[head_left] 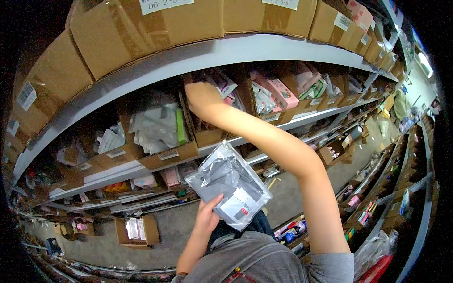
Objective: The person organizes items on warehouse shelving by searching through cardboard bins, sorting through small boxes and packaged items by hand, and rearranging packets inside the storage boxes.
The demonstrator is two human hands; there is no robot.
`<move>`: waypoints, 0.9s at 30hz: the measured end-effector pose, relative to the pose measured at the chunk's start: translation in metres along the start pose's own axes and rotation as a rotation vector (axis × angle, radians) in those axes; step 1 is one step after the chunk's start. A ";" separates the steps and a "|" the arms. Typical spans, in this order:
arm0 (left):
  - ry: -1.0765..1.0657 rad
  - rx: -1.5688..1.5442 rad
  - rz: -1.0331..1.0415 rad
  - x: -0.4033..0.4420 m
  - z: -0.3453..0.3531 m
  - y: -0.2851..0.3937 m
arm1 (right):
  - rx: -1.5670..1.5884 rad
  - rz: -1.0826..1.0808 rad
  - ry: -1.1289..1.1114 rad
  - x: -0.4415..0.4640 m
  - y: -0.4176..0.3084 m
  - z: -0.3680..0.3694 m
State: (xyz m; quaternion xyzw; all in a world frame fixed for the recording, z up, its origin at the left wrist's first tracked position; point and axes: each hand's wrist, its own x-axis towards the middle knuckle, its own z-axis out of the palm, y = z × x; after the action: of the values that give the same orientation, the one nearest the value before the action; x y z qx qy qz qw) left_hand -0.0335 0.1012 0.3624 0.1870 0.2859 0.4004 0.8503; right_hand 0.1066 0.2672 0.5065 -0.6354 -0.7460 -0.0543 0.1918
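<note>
My left hand (208,213) is closed on a clear plastic bag of folded grey arm sleeves (225,175), thumb over its front. A white label on the bag ends in the word "sleeve" and bears a small red mark. Across the shelf stretches my right arm, and my right hand (204,101) is at the mouth of a cardboard bin (207,137) on the middle shelf. Its fingers bend down out of sight, so I cannot see whether they hold anything. Bagged items (222,85) lie in the bin behind that hand.
Left of that bin, another bin holds clear bags (155,125) and a green box (180,126). A pink box (282,94) sits in a bin to the right. Labelled cartons (151,37) line the shelf above. On the floor stands an open carton (137,231).
</note>
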 end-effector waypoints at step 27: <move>-0.069 0.025 -0.094 0.000 -0.007 -0.012 | 0.305 0.245 0.293 -0.007 0.055 -0.007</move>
State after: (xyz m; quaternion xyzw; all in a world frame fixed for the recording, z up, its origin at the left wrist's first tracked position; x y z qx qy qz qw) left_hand -0.0307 0.0945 0.3508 0.1978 0.2700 0.3498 0.8750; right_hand 0.1624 0.2690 0.5013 -0.6700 -0.6273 -0.0090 0.3968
